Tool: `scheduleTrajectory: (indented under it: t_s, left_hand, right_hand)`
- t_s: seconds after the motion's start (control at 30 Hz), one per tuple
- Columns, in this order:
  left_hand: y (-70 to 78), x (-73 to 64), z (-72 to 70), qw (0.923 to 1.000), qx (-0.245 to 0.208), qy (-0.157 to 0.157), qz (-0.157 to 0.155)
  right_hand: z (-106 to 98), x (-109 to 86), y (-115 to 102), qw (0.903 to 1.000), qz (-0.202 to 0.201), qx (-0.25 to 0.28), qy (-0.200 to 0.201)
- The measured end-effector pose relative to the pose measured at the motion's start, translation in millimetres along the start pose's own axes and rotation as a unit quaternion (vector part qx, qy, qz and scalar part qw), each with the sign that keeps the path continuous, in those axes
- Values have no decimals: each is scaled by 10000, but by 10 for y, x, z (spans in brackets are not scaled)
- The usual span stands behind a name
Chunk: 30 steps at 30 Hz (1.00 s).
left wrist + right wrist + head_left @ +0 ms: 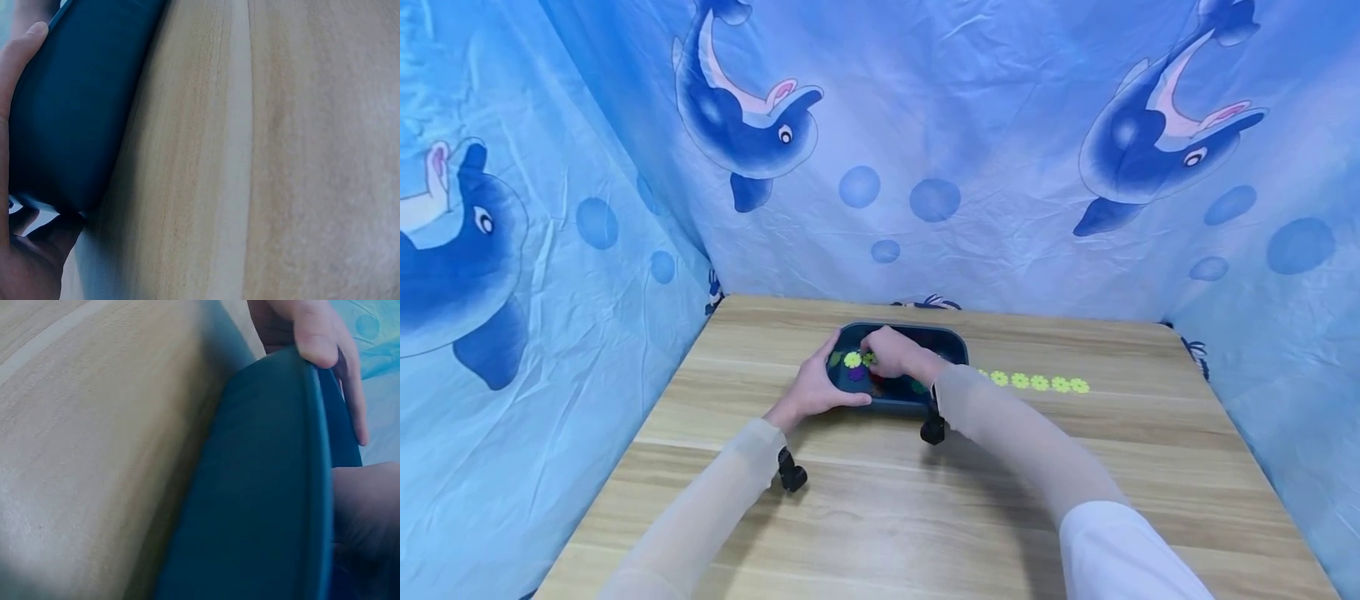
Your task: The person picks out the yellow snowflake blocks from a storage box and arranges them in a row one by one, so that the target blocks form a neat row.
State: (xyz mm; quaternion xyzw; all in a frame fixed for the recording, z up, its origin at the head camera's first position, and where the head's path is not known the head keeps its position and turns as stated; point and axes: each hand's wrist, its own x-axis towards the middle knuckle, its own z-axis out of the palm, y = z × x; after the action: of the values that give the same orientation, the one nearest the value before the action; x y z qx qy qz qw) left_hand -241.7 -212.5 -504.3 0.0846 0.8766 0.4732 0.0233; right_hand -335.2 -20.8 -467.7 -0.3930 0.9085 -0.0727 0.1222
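Observation:
A dark teal tray [901,407] stands on the table, several small flower-shaped pieces inside. My left hand [811,385] grips its left end, thumb along the near rim and fingers round the far side. In the left wrist view, the thumb [32,36] lies at the rim. My right hand [895,352] reaches down into the tray with bent fingers. Right at its fingertips is a yellow-green flower piece [868,359]; I cannot tell whether they pinch it. Beside it lie a brighter yellow flower piece [852,359] and a purple one [857,375].
Right of the tray, a row of several yellow-green flower pieces [1039,382] runs across the wooden table [880,508], partly hidden by my right forearm. Blue dolphin-printed cloth [895,142] hangs behind the table and along its sides.

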Motion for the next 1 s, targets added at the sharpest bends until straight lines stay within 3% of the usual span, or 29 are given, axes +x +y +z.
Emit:
scheduleTrajectory:
  t_s: [0.47,0.67,1.0]
  left_hand:
    - [11,10,-4,9999,119,57,14]
    - [-3,7,30,10000,64,32,70]
    - [7,7,24,10000,-16,28,-32]
  right_hand:
    - [69,44,-100,9980,356,129,502]
    - [91,3,-107,9977,229,70,632]
    - [-163,-149,-57,9944,66,377,986]
